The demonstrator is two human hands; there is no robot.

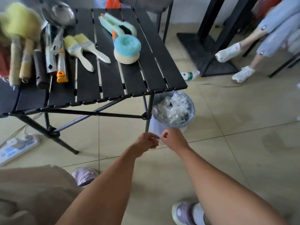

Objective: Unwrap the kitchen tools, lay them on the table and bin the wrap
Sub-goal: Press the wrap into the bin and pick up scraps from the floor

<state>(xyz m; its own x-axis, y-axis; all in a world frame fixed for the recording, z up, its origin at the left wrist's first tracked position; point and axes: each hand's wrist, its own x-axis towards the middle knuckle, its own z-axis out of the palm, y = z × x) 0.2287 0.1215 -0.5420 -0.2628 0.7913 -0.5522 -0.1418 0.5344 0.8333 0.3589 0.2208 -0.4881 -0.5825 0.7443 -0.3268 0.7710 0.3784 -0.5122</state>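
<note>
Beside the bin (172,109) (heaped with white wrap), left hand (146,144) and right hand (172,139), each grip pinching thin clear wrap (159,140)

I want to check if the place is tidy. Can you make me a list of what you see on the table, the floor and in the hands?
Surface: black slatted table, upright.
Job's things: two paintbrushes, round blue scrubber, green brush, ladle, more tools along the left edge, blurred.
Wrap: bin by the table leg holds crumpled clear wrap.
Clutter: plastic bottle on the floor.
Hands: left hand and right hand closed together near the bin; contents of their grip too small to tell.
Cables: power strip on the floor.
Surroundings: another person's legs.
</note>
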